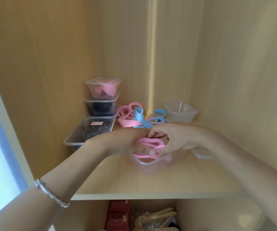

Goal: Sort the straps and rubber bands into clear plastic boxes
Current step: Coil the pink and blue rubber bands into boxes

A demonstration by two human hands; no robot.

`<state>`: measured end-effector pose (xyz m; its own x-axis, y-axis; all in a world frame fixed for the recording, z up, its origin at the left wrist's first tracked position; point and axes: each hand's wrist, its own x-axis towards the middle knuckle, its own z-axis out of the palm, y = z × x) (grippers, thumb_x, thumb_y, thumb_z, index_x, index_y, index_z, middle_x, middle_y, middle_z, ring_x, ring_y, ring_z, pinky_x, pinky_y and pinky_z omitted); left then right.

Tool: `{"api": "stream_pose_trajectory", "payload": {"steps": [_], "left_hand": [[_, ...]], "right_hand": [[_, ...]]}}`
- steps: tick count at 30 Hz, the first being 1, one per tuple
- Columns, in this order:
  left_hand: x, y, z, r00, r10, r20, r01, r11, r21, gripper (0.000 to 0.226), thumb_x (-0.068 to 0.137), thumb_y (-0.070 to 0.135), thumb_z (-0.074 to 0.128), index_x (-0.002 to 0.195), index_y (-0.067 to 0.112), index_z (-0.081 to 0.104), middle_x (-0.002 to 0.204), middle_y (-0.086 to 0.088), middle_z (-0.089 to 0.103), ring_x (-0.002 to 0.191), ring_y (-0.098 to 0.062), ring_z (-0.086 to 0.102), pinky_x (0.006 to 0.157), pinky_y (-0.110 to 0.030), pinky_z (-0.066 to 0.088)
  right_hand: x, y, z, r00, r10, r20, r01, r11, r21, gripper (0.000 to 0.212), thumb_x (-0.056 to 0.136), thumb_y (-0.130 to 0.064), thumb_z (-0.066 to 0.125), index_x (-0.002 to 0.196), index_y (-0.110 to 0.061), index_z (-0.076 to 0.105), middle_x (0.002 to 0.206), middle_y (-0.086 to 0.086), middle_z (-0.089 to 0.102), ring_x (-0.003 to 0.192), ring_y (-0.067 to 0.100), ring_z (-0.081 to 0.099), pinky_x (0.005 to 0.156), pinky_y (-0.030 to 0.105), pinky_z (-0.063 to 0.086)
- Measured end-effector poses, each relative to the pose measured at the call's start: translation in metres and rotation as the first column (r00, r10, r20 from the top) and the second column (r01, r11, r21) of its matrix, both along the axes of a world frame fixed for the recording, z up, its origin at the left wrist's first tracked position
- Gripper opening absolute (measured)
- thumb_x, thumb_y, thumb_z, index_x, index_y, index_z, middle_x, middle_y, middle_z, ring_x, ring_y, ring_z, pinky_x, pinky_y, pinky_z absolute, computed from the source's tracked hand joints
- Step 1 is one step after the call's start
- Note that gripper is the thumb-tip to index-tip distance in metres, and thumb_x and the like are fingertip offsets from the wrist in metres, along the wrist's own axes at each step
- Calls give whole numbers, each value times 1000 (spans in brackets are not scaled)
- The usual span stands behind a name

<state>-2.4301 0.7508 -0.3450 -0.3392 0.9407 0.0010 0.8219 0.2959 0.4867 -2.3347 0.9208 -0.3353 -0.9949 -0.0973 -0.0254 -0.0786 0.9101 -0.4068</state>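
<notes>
While both hands meet over it, a bunch of pink straps [148, 142] sits in and just above the front box [145, 162], a clear one near the middle of the shelf [151, 184]. The right hand [174, 139] curls its fingers over the bunch, thumb low by the rim, pinching the straps. The left hand [122, 142] reaches in from the other side and touches the same bunch, but it is blurred, and whether its fingers are spread or closed cannot be told. A silver bracelet [51, 192] circles that forearm. Just behind the hands, near the back wall, lies a loose pile [131, 117] of pink and blue straps. To its right stands the back box [181, 112], clear, upright and open-topped. To the pile's left, three clear boxes are stacked. The top box [103, 88] holds pink straps, the middle box [101, 105] something dark, and the long bottom box [87, 132] dark things too. Below the shelf show red cartons [117, 215] and wooden hangers [157, 217].
</notes>
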Motion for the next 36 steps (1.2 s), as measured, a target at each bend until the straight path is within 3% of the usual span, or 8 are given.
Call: {"api": "stream_pose_trajectory", "payload": {"steps": [4, 8, 17, 20, 24, 29, 33, 36], "left_hand": [[-2, 8, 9, 998, 13, 61, -6, 993, -119, 56, 72, 36, 82, 118, 40, 50, 104, 30, 59, 102, 5, 54, 91, -11, 41], [-7, 18, 16, 999, -24, -28, 17, 973, -232, 76, 72, 27, 82, 133, 42, 39, 108, 34, 52, 105, 8, 50, 90, -7, 37], [-29, 27, 24, 935, -153, -320, -26, 870, -492, 88, 79, 30, 69, 150, 42, 18, 160, 16, -2, 147, -9, -5, 119, -43, 11], [-25, 25, 30, 907, -109, -407, -118, 862, -493, 80, 82, 31, 67, 149, 37, 24, 159, 17, 2, 147, -9, -4, 118, -37, 13], [-9, 20, 26, 910, 44, -413, -187, 931, -315, 50, 92, 36, 54, 140, 36, 38, 143, 6, 43, 122, -17, 44, 92, -28, 38], [-5, 21, 4, 905, 175, -388, -268, 942, -201, 26, 92, 28, 54, 117, 26, 45, 107, 3, 46, 95, -20, 49, 73, -27, 39], [-19, 18, 8, 902, 143, -408, -225, 961, -159, 20, 88, 22, 58, 98, 30, 43, 102, 4, 48, 87, -19, 48, 73, -31, 42], [-26, 16, 11, 913, 120, -390, -200, 965, -172, 17, 85, 24, 60, 92, 33, 47, 94, 8, 56, 83, -16, 51, 72, -29, 43]], "right_hand": [[6, -3, 6, 998, 7, -70, 4, 987, 161, 38, 80, -22, 71, 112, -34, 57, 90, -19, 62, 80, -6, 56, 71, 17, 47], [2, 1, 9, 993, 53, -107, -9, 927, 374, 49, 77, -19, 64, 120, -41, 56, 97, -15, 61, 84, 6, 48, 78, 31, 49], [-11, 23, 3, 981, 37, 190, -35, 999, -14, 39, 95, -39, 56, 134, -37, 55, 120, -35, 56, 95, -25, 48, 89, 2, 32], [-18, 18, 0, 988, 10, 156, -33, 988, 149, 40, 97, -31, 55, 134, -46, 51, 81, -31, 63, 73, -12, 50, 70, 4, 35], [-30, 15, -9, 999, 0, 35, -7, 979, 205, 35, 91, -33, 60, 123, -49, 61, 124, -23, 54, 117, 7, 49, 100, 28, 40], [-21, 16, -6, 999, -18, -31, 20, 998, 56, 22, 92, -30, 61, 110, -28, 73, 92, -10, 66, 87, 16, 58, 82, 32, 44], [-13, 51, 10, 841, -392, -373, 344, 919, -192, 20, 92, -29, 60, 76, -22, 71, 66, -13, 64, 67, 16, 54, 62, 31, 40], [-3, 76, 6, 762, -603, -237, 626, 779, 30, 28, 86, -28, 62, 61, -14, 57, 55, 1, 54, 57, 21, 52, 52, 27, 35]]}}
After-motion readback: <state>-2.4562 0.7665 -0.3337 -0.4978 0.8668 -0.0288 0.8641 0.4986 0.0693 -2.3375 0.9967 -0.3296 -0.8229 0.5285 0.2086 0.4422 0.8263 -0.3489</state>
